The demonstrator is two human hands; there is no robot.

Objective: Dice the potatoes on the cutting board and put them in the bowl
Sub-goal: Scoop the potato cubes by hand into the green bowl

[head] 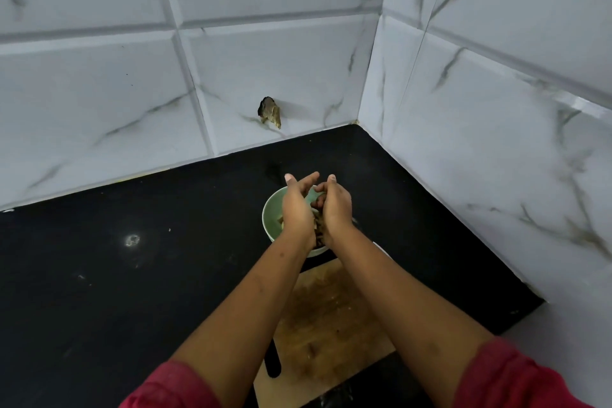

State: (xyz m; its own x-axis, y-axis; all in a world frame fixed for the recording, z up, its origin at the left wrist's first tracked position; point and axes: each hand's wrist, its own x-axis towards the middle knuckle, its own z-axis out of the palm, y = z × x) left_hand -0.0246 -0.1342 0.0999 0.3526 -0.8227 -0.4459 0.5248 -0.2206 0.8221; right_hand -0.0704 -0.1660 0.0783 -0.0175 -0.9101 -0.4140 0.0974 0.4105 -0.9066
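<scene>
**While the dice hang over the bowl**

Where the two hands meet, potato pieces [318, 231] sit wedged between the palms, directly above the green bowl [269, 209]. Left hand [297, 209]: fingers nearly straight, cupping from the side. Right hand [337, 209]: fingers curled inward round the pieces. Bowl lies straight beneath the grip, so parting the palms should drop them in. Cutting board [328, 318] lies nearer the body, under the forearms. Cannot tell whether any dice remain on it.
</scene>
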